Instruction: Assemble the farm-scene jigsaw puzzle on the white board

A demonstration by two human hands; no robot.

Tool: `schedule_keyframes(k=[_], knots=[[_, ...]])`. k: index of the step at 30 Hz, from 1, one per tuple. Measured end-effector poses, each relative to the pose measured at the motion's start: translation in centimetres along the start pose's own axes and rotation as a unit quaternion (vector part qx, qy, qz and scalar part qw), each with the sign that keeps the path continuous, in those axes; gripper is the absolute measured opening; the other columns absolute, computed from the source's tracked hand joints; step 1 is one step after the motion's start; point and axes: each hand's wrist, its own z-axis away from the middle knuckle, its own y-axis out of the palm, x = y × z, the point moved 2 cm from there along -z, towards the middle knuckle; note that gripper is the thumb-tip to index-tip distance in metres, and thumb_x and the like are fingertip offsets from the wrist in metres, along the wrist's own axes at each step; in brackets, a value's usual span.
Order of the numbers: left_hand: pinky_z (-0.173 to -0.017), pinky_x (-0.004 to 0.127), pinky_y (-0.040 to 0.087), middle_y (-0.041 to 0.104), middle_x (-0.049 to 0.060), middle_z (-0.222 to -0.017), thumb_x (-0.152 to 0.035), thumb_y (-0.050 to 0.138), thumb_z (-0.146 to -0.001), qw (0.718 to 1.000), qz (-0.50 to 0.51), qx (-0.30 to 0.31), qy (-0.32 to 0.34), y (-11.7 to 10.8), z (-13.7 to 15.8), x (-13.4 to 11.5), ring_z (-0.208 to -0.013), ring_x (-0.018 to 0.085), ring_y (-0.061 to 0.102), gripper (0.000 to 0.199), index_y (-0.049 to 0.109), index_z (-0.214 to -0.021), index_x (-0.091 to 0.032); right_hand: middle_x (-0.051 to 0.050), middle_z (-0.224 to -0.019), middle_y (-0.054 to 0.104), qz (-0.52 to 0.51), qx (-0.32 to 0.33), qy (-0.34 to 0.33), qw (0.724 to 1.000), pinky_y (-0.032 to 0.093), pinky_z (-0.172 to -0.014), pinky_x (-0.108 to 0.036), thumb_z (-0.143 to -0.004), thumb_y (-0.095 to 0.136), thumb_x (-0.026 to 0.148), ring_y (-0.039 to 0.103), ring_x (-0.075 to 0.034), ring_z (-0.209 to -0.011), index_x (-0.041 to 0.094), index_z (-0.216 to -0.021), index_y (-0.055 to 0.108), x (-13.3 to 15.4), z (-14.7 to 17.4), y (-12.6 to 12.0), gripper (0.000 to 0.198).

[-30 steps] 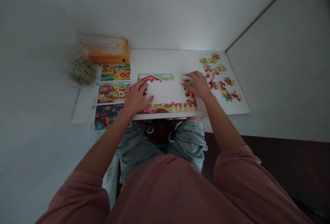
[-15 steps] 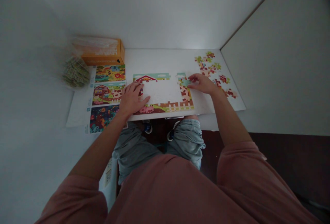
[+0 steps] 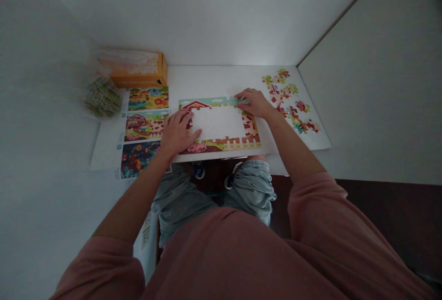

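A farm jigsaw puzzle (image 3: 235,144) lies in front of me, its border joined around a bare white middle. My left hand (image 3: 177,133) rests flat on its left edge, fingers spread. At the top right of the border, my right hand (image 3: 253,102) pinches a light blue-green puzzle piece (image 3: 234,100) between thumb and fingers. The piece sits at the gap in the top row, partly hidden by the fingertips; I cannot tell whether it is fully seated. Beside my left hand is a printed picture sheet (image 3: 145,126) with three scenes, one matching the farm.
Loose puzzle pieces (image 3: 283,92) are scattered on the right of the white table (image 3: 207,79). An orange box (image 3: 138,79) stands at the back left against the wall. In front of it is a clear plastic bag (image 3: 102,96) of greenish pieces.
My right hand has moved left with the blue-green piece, from the puzzle's right edge to the gap in the top row. My left hand has stayed in place.
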Motion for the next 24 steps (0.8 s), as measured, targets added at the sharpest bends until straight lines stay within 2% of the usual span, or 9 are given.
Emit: schedule_keyframes(k=[6,12,18,24], knots=[[-0.092,0.038,0.012,0.022,-0.004,-0.120,-0.036,0.038,-0.069,1.000,0.014,-0.013,0.016,0.2,0.0,0.3,-0.111,0.019,0.012,0.045,0.025,-0.112,-0.029,-0.002,-0.106,0.040,0.009,-0.007,-0.010,1.000,0.026,-0.076,-0.036,-0.067,0.044,0.034,0.034,-0.022,-0.094,0.023,-0.103,0.043,-1.2,-0.7,0.5,0.038],[-0.092,0.038,0.012,0.022,-0.004,-0.120,-0.036,0.038,-0.069,0.999,0.021,-0.012,0.022,0.2,0.0,0.4,-0.111,0.020,0.013,0.045,0.026,-0.112,-0.029,-0.004,-0.100,0.043,0.005,0.029,0.004,1.000,0.027,-0.074,-0.039,-0.062,0.050,0.037,0.036,-0.025,-0.090,0.023,-0.097,0.049,-2.4,-1.5,0.8,0.037],[-0.092,0.037,0.011,0.021,-0.004,-0.120,-0.036,0.037,-0.069,1.000,0.015,0.000,0.007,0.1,0.0,0.2,-0.112,0.019,0.012,0.045,0.025,-0.112,-0.028,-0.003,-0.102,0.042,-0.004,0.013,-0.031,0.999,0.027,-0.075,-0.040,-0.065,0.047,0.037,0.036,-0.024,-0.091,0.024,-0.100,0.047,-2.2,-1.6,1.1,0.037],[-0.091,0.040,0.012,0.021,-0.004,-0.120,-0.036,0.038,-0.068,0.998,0.047,-0.013,0.028,0.5,-0.1,0.5,-0.111,0.021,0.012,0.046,0.026,-0.112,-0.028,-0.004,-0.104,0.040,-0.007,-0.006,-0.046,0.999,0.028,-0.074,-0.041,-0.067,0.044,0.041,0.036,-0.025,-0.092,0.025,-0.105,0.043,-2.9,-1.3,1.6,0.041]])
